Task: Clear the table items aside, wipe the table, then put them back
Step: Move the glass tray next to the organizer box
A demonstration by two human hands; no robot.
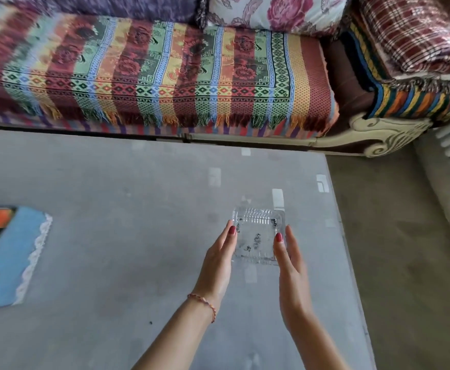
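Observation:
A clear square glass ashtray (257, 231) with dark specks inside sits on the grey table (127, 236), toward its right side. My left hand (218, 260) lies flat against the ashtray's left edge, fingers straight. My right hand (289, 265) presses its right edge, thumb on the rim. Both hands clasp it between them. I cannot tell whether it is lifted off the table or resting on it.
A blue cloth with a white lace trim (10, 260) lies at the table's left edge, over something colourful. A sofa with a striped patterned throw (165, 73) runs along the far side. The table's right edge (349, 249) drops to a grey floor.

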